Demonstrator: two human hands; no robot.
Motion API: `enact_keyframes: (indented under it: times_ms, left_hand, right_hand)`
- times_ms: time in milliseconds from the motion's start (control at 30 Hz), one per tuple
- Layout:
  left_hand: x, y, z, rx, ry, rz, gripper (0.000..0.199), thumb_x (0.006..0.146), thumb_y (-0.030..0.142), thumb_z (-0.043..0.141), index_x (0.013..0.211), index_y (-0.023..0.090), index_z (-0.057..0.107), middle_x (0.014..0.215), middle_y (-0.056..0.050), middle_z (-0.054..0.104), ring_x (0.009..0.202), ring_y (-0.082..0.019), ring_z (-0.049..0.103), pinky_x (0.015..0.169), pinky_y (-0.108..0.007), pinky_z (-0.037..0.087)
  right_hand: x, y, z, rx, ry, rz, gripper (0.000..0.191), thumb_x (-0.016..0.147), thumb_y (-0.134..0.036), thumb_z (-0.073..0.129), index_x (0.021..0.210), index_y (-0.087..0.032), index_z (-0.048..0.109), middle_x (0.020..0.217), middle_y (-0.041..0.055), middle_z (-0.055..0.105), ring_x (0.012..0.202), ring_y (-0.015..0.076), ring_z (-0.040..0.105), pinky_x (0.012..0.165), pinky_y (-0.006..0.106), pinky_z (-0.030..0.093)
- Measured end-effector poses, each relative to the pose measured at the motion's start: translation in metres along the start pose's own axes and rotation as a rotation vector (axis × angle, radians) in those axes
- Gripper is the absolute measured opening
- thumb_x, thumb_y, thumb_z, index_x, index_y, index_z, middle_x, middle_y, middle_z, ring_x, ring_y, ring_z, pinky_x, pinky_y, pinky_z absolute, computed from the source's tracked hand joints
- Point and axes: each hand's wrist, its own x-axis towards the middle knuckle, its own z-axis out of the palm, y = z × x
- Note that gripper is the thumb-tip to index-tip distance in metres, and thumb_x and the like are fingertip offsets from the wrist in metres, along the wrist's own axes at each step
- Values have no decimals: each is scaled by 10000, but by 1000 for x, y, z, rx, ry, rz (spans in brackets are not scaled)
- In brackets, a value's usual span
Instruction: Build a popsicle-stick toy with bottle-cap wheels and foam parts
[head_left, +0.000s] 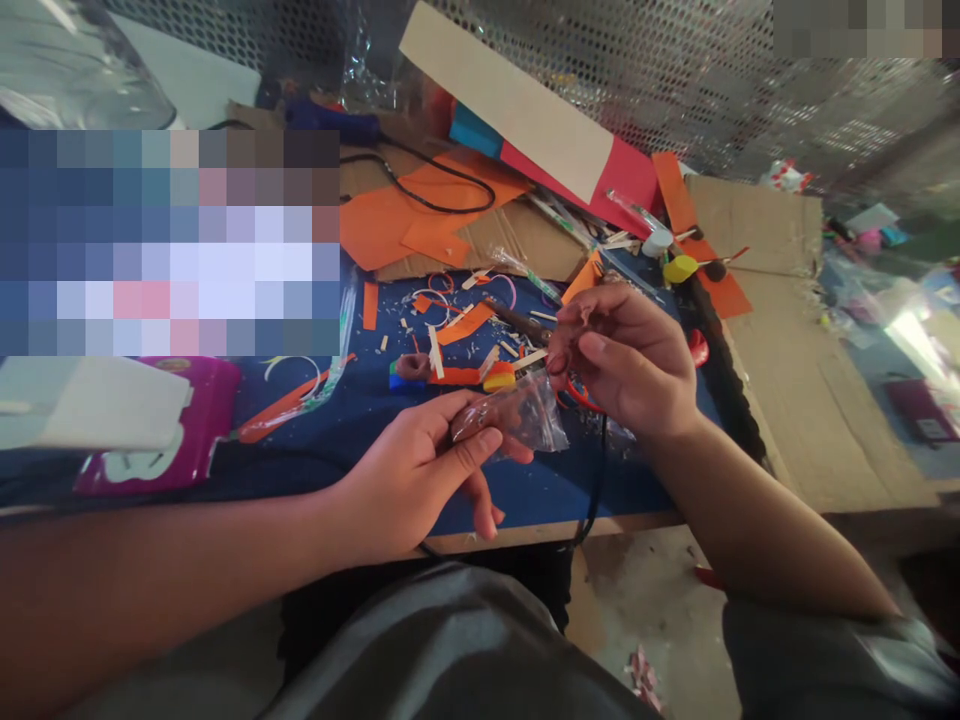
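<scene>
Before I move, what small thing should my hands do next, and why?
I'd probably lower your right hand to the zip end of the clear bag. Your left hand pinches the bag, and that end points right, just below your right fingers. Whether they hold anything is too unclear to tell.

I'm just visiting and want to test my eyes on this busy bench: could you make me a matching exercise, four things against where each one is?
Things:
1. Clear plastic bag
2. Magenta box
3. Long cream strip
4. Black cable

Places:
A. Partly hidden by a white block
B. Looped over orange paper
C. Held in the left hand
D. Lying across a red sheet

Right pairs: 1-C, 2-A, 3-D, 4-B
</scene>
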Motion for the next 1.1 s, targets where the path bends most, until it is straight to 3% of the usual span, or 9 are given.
enact_keyframes:
  times_ms: [133,200,333,400,533,700,967,1100]
  left_hand:
    - [0,0,1,-10,3,0,287,1093,419,660,1168,147,613,1116,-40,780,514,-59,718,671,-267,695]
    - [1,0,1,-10,6,5,291,1092,422,664,1171,146,614,1121,-42,783,514,-60,720,666,-264,695]
    - [1,0,0,-17,10,2,272,1092,402,664,1172,147,615,1103,-34,780,506,-59,718,653,-255,692]
    - [1,0,0,-20,9,0,260,1091,391,665,1165,146,618,1088,-26,775,507,-59,720,654,-251,692]
    - [1,1,1,-17,12,2,250,1086,384,672,1147,148,620,1079,-21,771,512,-60,725,653,-244,689]
    - [1,1,1,-18,7,-1,261,1082,393,683,1148,148,623,1077,-17,771,507,-58,723,655,-246,691]
    - [1,1,1,-22,14,-6,308,1075,438,694,1160,151,622,1084,-23,777,509,-61,721,659,-262,693]
    - [1,0,1,-23,14,-5,306,1074,439,695,1148,151,620,1085,-21,770,512,-61,722,659,-263,691]
  right_hand:
    - [1,-1,0,33,22,0,297,997,-532,765,958,-239,794,768,25,744,636,152,703,523,269,596]
    - [1,1,0,-6,48,-18,270,1017,-489,762,932,-239,821,729,18,743,611,135,698,516,254,591]
    - [0,6,1,-45,80,-16,117,953,-353,860,1053,-290,863,831,10,800,646,126,732,504,234,594]
    - [-2,6,0,-54,96,-2,184,943,-355,871,1122,-322,847,907,7,817,670,130,744,523,244,611]
    - [-3,1,-1,-79,59,79,426,958,-402,854,1365,-352,742,790,-27,765,656,150,742,562,265,629]
    - [0,1,0,-54,32,40,220,985,-428,821,1114,-252,791,766,-6,756,653,145,752,561,256,643]
    - [1,2,2,-78,45,-35,297,955,-504,840,913,-228,738,670,-27,721,543,114,704,537,228,610]
    - [1,1,1,-67,64,-19,388,973,-619,771,878,-244,744,719,10,752,599,144,723,532,257,614]
